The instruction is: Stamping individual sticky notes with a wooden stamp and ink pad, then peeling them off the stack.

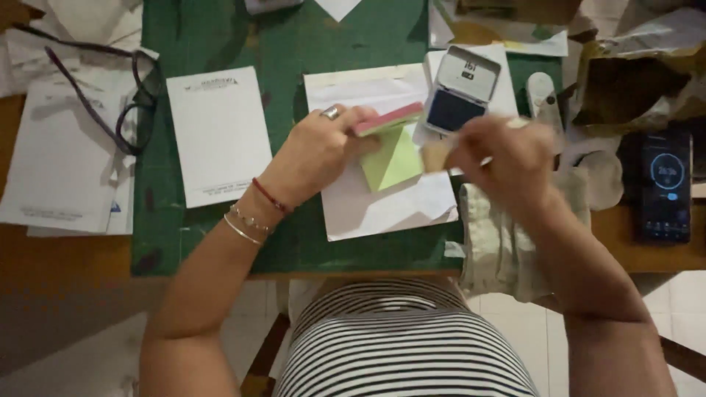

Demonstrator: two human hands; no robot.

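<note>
I see my left hand (323, 147) pinching a sticky-note pad (390, 121), right hand (504, 158) gripping a blurred stamp (437, 156) beside the ink pad (460, 92).

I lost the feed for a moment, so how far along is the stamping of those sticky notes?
Done: the ink pad lies open on the green mat. In hand: the left hand holds the sticky-note pad, a green sheet hanging down; the right hand holds a blurred wooden stamp beside it. Left: no print shows on the sheet.

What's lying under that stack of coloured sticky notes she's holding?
Under the sticky notes, pinched in the left hand, lies white paper on a green mat. The notes and both hands cover the sheet's middle, so anything there is hidden.
</note>
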